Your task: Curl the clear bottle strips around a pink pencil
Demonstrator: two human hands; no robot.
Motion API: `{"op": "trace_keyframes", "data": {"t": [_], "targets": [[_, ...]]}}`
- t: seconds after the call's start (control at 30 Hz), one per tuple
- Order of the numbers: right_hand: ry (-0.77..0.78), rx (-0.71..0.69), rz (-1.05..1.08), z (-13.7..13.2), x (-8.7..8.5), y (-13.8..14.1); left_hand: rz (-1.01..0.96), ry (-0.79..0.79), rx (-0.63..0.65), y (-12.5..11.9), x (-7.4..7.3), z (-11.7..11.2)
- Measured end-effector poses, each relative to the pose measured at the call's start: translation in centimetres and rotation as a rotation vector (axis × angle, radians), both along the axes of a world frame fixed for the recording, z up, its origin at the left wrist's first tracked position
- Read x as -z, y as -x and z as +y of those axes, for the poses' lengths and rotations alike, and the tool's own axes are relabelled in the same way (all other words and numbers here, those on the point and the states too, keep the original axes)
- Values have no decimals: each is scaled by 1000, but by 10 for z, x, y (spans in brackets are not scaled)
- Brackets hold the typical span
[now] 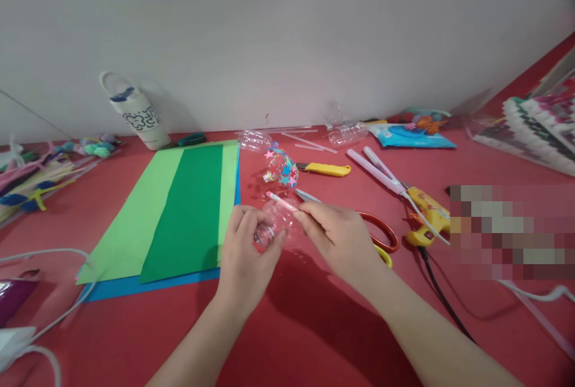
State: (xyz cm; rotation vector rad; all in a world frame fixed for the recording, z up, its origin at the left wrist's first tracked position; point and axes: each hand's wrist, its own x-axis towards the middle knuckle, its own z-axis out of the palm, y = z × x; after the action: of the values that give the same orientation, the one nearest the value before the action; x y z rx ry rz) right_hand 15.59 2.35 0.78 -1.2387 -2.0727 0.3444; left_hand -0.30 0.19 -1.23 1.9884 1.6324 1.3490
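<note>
My left hand [249, 249] curls its fingers and thumb around the neck of a clear plastic bottle piece [290, 216], low over the red table. My right hand [339, 237] pinches a slim pink pencil [282, 200] at the piece's upper side; the pencil end inside the fingers is hidden. Just beyond lies another clear bottle piece [284, 170] covered with blue and pink stars. A yellow utility knife [326, 169] rests beside it. Scissors [381, 230] with red and yellow handles lie partly under my right hand, their blades pointing away from me.
Green and blue paper sheets [179, 213] lie at left, near a white drink bottle [139, 117]. At right are a pink flat iron [377, 172], a yellow glue gun [429, 219] with cords and a blue packet [411, 136]. Clear plastic scraps [348, 133] sit by the wall.
</note>
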Motion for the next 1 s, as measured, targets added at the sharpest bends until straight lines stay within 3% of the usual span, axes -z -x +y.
{"op": "trace_keyframes", "data": {"t": [0.1, 0.2, 0.5, 0.77, 1.0], "targets": [[-98, 6, -109, 2, 3, 2, 29, -25, -3, 0, 1, -1], [-97, -13, -113, 3, 0, 4, 50, -33, -20, 1, 1, -1], [307, -82, 178, 1, -2, 5, 78, -54, -34, 0, 3, -2], [460, -77, 337, 0, 1, 9, 79, -46, -19, -1, 4, -3], [716, -203, 587, 0, -2, 9, 38, -27, -30, -1, 3, -1]]}}
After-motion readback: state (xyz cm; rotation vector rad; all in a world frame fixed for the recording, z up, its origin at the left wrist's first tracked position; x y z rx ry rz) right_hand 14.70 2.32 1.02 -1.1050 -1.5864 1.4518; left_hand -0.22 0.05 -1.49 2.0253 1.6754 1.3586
